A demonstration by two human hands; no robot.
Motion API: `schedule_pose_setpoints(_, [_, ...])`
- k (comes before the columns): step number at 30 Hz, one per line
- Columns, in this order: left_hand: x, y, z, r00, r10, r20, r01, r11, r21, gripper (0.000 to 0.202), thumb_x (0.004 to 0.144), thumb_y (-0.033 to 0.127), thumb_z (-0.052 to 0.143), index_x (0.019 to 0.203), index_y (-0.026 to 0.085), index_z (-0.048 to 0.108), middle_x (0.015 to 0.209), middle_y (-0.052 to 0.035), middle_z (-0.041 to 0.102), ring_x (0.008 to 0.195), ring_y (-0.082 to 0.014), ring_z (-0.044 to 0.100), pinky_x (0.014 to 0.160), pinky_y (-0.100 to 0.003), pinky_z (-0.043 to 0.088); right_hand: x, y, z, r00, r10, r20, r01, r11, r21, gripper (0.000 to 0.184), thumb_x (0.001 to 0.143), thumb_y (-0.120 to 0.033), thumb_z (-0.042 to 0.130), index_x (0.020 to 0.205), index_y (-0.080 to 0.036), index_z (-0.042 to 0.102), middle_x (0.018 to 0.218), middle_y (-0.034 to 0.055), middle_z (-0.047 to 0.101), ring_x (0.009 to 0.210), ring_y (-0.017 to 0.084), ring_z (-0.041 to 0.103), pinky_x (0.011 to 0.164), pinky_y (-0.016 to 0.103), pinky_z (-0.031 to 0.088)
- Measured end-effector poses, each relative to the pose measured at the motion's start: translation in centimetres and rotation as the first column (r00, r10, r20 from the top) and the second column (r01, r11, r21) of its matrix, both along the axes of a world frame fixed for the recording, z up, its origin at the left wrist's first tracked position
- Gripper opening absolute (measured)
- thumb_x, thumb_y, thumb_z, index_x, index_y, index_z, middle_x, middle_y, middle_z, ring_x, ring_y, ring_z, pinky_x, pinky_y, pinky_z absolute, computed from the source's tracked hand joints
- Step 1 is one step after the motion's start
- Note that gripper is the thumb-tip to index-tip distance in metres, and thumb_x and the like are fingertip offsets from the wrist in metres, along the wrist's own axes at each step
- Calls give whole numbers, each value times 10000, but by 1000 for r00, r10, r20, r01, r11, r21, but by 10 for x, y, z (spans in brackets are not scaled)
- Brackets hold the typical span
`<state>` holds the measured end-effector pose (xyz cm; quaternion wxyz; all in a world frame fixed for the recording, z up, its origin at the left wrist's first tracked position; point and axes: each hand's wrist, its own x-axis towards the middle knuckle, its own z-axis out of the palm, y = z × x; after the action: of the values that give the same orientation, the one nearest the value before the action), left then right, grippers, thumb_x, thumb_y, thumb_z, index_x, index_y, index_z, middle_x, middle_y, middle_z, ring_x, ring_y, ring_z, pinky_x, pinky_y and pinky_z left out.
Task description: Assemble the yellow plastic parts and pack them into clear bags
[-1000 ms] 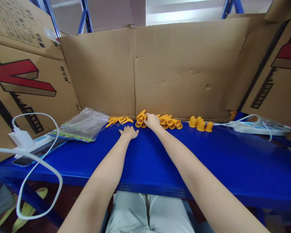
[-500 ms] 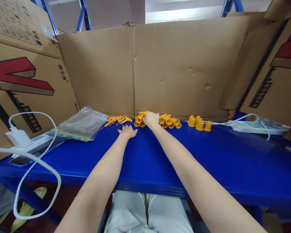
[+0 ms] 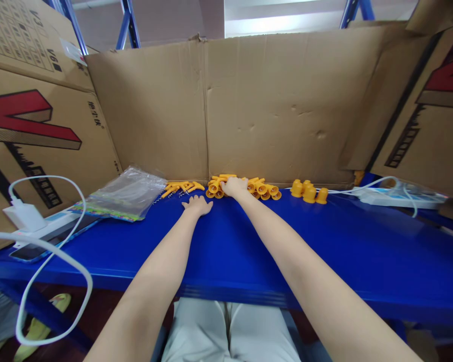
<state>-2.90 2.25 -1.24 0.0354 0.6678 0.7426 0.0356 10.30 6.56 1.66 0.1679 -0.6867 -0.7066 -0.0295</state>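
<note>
My left hand (image 3: 197, 205) rests palm down on the blue tabletop, fingers spread, holding nothing. Just behind it lie several corkscrews (image 3: 179, 188) with yellow T-shaped handles and bare metal spirals. My right hand (image 3: 234, 187) reaches into the middle of a stack of yellow corkscrews with bell-shaped bases (image 3: 263, 189), whose open ends face me. Its fingers look curled among them, and what they grip is hidden by the hand. To the right stands a small group of loose yellow bell-shaped caps (image 3: 309, 192), open side down.
Cardboard panels (image 3: 287, 100) wall off the back of the blue table (image 3: 226, 251). On the left are clear plastic bags (image 3: 126, 193), a phone (image 3: 30, 252), a white charger (image 3: 26, 216) and a looping cable. A white power strip (image 3: 403, 197) sits at right.
My right hand shifts slightly within the stack, its fingers reaching further left. My left hand stays flat on the table. The whole view drifts a little.
</note>
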Motion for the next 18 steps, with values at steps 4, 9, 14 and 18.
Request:
schedule_pose_setpoints(4, [0, 0, 1, 1000, -2, -3, 2, 1000, 1, 622, 870, 517, 304, 1382, 181, 413, 1491, -164, 321, 1370, -331, 278, 1056, -581, 254, 12, -7, 14, 998, 49, -41, -49, 999, -2, 550, 927, -493, 282, 1203, -119, 576, 1185, 199, 623, 1149, 302, 544, 981, 502, 294])
schedule_pose_setpoints(9, [0, 1, 0, 1000, -10, -4, 10, 1000, -4, 631, 872, 515, 299, 1375, 154, 419, 1482, -180, 333, 1359, -348, 292, 1047, -598, 258, 54, -15, 42, 998, 24, 55, -30, 994, 107, 467, 919, -416, 360, 1174, -98, 589, 1171, 193, 629, 1122, 310, 557, 954, 489, 338])
schedule_pose_setpoints(14, [0, 4, -1, 1000, -5, -11, 5, 1000, -8, 634, 872, 517, 287, 1377, 157, 420, 1484, -174, 331, 1356, -350, 295, 1044, -601, 263, 131, -16, 66, 978, -164, 125, 163, 986, 25, 356, 826, -320, 536, 1100, -128, 659, 1153, 174, 640, 1049, 304, 598, 850, 422, 442])
schedule_pose_setpoints(18, [1, 4, 0, 1000, -1, -24, 1, 1000, -26, 650, 874, 515, 284, 1388, 136, 404, 1491, -174, 317, 1357, -353, 289, 1054, -598, 249, 209, -12, 62, 979, -174, 109, 189, 972, -140, 282, 701, -318, 688, 914, -139, 730, 871, 130, 706, 915, 302, 647, 742, 355, 497])
